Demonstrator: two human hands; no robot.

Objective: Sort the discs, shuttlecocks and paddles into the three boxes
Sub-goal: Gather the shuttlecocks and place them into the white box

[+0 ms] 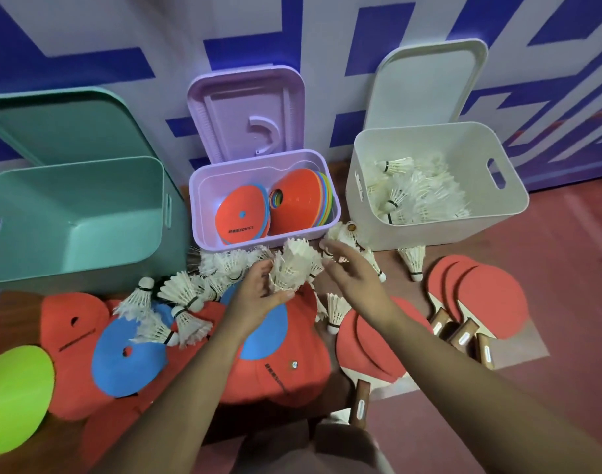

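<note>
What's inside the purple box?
Inside the purple box lies a flat orange disc with a blue edge under it, beside a leaning stack of domed discs, orange in front. The others show only coloured rims; the box floor beneath is covered.

Row along the wall [87, 29]: left box [70, 268], middle box [258, 239] holding discs [241, 217], right box [429, 230] holding shuttlecocks [416, 193], a lid [245, 111] leaning behind each. Floor [566, 268] before them: loose discs [128, 357] at left, loose shuttlecocks [183, 292] lying on and behind those, paddles [487, 302] at right.
</note>
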